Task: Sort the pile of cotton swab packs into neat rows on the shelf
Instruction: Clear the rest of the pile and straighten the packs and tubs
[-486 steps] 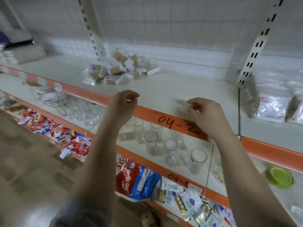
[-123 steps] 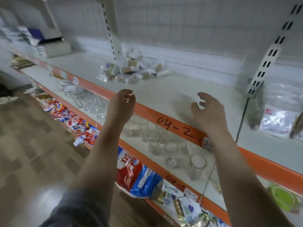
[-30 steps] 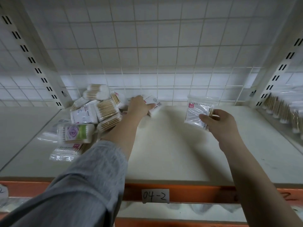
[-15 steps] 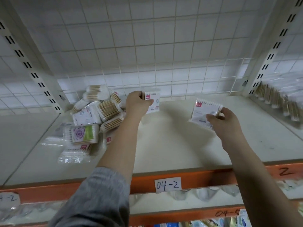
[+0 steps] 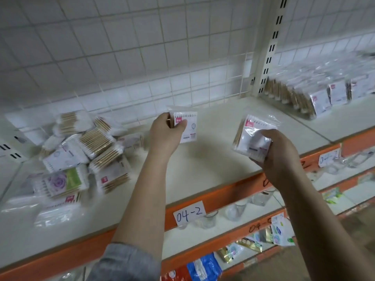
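Orange edge: the shelf point(image 5: 203, 159) has a pale board and an orange front rail bearing a handwritten tag point(image 5: 189, 213) reading 04-2.
Pile: the loose cotton swab packs point(image 5: 81, 157) lie heaped on the shelf's left part.
Left hand point(image 5: 165, 134): grips one pack point(image 5: 187, 126) upright above the board, thumb across its face.
Right hand point(image 5: 278, 157): fingers curl round a second pack point(image 5: 252, 136), tilted, above the front rail.
Next bay: rowed packs point(image 5: 308, 98) stand right of the upright.

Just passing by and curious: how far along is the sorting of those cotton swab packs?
Barely begun. No row stands on this shelf yet; the lined-up packs sit in the next bay. In hand: the left hand grips one pack, the right hand another pack. Left: the whole pile.
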Tool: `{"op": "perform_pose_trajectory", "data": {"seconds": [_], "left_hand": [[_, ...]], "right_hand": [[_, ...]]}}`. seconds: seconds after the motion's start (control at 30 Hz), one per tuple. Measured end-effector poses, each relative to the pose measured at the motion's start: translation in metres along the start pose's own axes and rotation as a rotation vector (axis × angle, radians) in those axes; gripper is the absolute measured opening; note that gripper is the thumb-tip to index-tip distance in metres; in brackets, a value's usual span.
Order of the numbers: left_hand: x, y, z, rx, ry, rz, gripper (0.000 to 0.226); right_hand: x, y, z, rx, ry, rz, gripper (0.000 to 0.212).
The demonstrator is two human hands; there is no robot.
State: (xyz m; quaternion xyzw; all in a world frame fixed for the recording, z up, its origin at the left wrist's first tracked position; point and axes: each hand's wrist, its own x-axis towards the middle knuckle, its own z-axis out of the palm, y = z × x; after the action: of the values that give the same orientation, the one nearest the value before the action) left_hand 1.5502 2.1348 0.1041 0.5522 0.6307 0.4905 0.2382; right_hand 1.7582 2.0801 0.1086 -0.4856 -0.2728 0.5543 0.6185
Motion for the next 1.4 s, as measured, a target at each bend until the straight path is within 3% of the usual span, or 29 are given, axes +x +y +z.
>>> {"op": "perform_pose_trajectory", "data": {"seconds": [0.23,0.47,0.7,0.9,1.07,1.4], "left_hand": [[-0.024,0.027,0.048,-0.054,-0.076,-0.057,0.003],[-0.058,0.068,0.116,-0.056,0.056,-0.072,0.012],[-0.110,0.127,0.213,-0.101,0.136,-0.070,0.004],[-0.135,0.167,0.274,-0.068,0.158,-0.134,0.006],[-0.128,0.194,0.317,-0.067,0.114,-0.136,0.015],[-0.056,0.228,0.406,-0.069,0.104,-0.052,0.027]], "right_hand": [[0.010,-0.012,-0.051,-0.181,-0.040,-0.080,0.019],[0.033,-0.050,-0.136,-0.251,0.026,-0.147,0.015],[0.048,-0.104,-0.243,-0.327,-0.003,-0.158,0.014],[0.076,-0.135,-0.318,-0.389,0.059,-0.200,0.041],[0.116,-0.157,-0.359,-0.382,0.137,-0.213,0.032],[0.228,-0.195,-0.383,-0.498,0.147,-0.272,0.038]]}}
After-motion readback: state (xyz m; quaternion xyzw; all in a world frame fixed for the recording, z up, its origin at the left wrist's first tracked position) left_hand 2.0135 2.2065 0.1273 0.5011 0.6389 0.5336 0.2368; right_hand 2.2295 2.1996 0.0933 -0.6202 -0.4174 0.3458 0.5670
